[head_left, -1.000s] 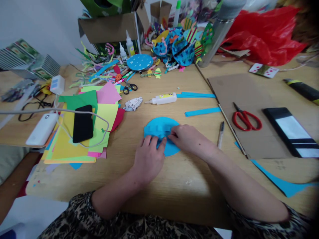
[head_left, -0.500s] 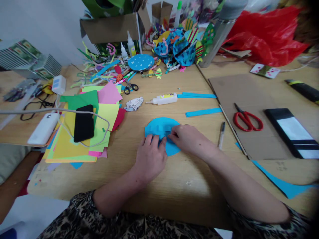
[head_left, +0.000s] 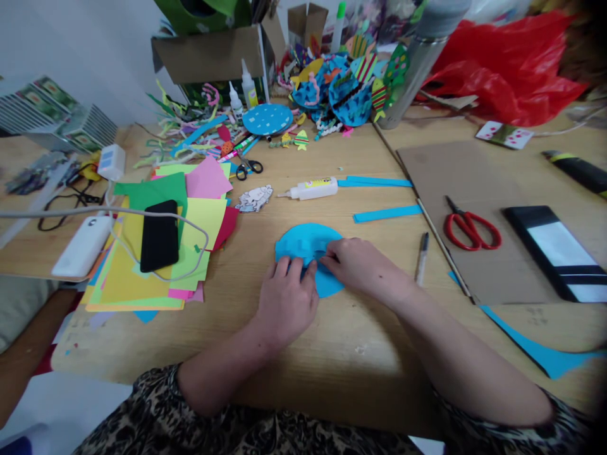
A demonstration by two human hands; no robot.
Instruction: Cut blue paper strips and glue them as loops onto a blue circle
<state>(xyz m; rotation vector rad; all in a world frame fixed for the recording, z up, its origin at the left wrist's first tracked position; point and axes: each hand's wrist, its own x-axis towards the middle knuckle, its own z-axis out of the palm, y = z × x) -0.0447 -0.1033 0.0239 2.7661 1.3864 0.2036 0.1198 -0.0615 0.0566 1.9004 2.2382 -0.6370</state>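
A round piece of blue paper (head_left: 308, 234) lies on the wooden table in front of me, with a raised blue paper strip (head_left: 310, 248) across it. My left hand (head_left: 289, 291) rests on the near left part of the disc, its fingertips and thumb pressed at the strip. From the right, my right hand (head_left: 353, 259) pinches the strip's right end between thumb and fingers; its fingertips are partly hidden. Just beyond lies a glue bottle (head_left: 313, 188) on its side, its nozzle pointing left. Loose blue strips (head_left: 386, 213) lie to its right.
Red-handled scissors (head_left: 472, 230) and a dark phone-like device (head_left: 554, 253) lie on cardboard (head_left: 455, 164) at right, a pen (head_left: 422, 259) beside it. At left, a black phone (head_left: 160, 236) and a cable top coloured paper sheets (head_left: 123, 278). Behind stand paper crafts and a flask (head_left: 417, 63). Another person's arm (head_left: 33, 341) shows at far left.
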